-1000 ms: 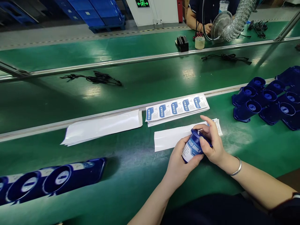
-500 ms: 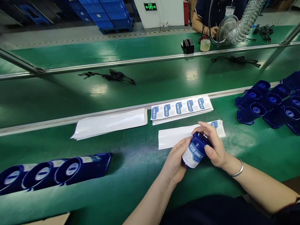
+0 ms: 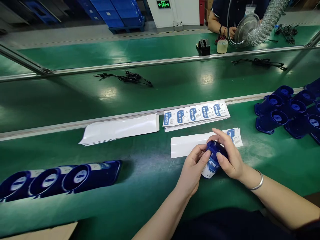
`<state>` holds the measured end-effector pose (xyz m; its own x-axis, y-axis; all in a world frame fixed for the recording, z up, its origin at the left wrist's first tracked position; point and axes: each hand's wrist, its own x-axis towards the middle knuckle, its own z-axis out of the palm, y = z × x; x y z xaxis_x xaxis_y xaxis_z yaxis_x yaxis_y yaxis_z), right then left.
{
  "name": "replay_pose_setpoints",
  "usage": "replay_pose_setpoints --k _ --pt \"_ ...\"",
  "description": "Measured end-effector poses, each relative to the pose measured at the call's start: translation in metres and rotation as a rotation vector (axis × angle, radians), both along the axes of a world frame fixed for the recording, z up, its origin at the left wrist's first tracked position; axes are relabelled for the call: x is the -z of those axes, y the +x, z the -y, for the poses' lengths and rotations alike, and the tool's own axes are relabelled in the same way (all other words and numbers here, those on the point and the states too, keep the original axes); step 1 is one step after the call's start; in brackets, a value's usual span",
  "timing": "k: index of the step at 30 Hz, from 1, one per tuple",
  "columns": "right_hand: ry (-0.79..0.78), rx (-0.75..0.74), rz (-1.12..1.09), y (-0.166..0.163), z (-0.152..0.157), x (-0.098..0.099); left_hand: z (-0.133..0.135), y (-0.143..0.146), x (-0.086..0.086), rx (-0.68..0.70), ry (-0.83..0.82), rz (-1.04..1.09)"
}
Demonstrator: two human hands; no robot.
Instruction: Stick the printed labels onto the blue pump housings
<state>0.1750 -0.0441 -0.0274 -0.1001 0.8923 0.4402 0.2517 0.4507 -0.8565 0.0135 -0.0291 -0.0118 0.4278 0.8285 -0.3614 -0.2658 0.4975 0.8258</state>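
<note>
Between my two hands is a dark blue plastic housing with a blue-and-white label on its side. My left hand grips it from the left, the thumb lying across part of the label. Around its right side curl the fingers of my right hand, with the thumb against the body. Just behind the hands lies a label strip, mostly bare white, with printed labels at its right end. Farther back rests a stack of printed label sheets.
White sheets lie left of the labels. Labelled blue housings lie in a row at left; several unlabelled ones stand at right. Black cables rest on the conveyor. Across it, a person's hand is near a duct.
My left thumb has moved up and across the label, covering its left part. The housing has turned slightly in my hands. The whole view has shifted a little.
</note>
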Motion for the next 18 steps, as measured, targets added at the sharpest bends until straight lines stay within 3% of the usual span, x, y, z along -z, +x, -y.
replay_pose_setpoints --k 8,11,14,18 --pt "-0.072 0.076 0.017 -0.0015 -0.0004 -0.0013 0.0041 0.0036 0.0039 0.107 0.39 -0.366" --pt "-0.111 0.087 0.025 -0.0022 -0.0012 -0.0006 0.0067 0.0058 0.0027 0.095 0.448 -0.53" --pt "-0.157 0.074 0.025 -0.0017 -0.0023 0.0 0.0053 0.0052 -0.001 0.07 0.408 -0.526" --pt "-0.227 0.071 -0.023 0.0015 -0.0049 0.0004 -0.0021 0.0017 -0.0033 0.041 0.11 -0.159"
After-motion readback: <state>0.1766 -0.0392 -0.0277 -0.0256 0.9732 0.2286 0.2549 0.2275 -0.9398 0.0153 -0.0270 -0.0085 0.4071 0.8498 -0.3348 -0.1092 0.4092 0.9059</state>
